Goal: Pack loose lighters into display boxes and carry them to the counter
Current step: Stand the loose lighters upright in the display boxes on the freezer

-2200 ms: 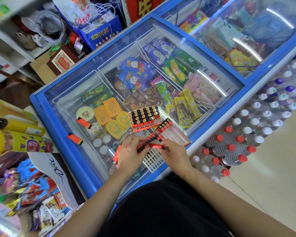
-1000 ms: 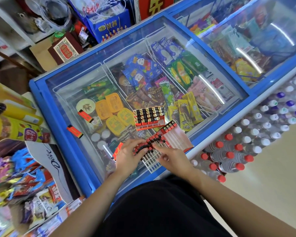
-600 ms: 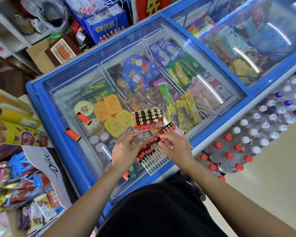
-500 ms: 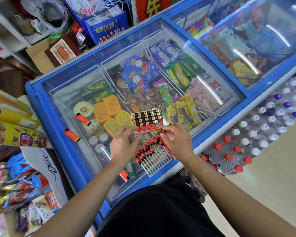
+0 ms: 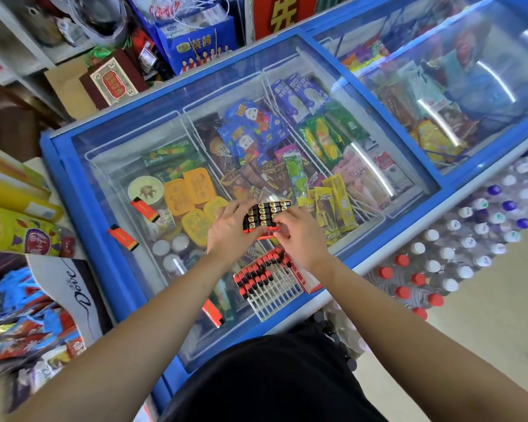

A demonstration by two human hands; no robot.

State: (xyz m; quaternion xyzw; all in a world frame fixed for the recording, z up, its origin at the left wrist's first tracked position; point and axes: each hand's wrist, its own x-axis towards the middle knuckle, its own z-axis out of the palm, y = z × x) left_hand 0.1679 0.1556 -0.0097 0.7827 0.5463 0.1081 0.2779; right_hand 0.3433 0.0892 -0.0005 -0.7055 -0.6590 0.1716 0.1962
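snugly between both hands, lighter box

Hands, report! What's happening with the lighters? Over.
Left hand, right hand: both gripping full lighter box. Part-filled box nearer, on freezer lid. Loose lighters lie unpacked.

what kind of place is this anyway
Most likely a small convenience shop. A glass-topped chest freezer holds wrapped ice creams, shrink-wrapped packs of bottled water stand on the floor beside it, and the left hand and right hand grip a display box of lighters.
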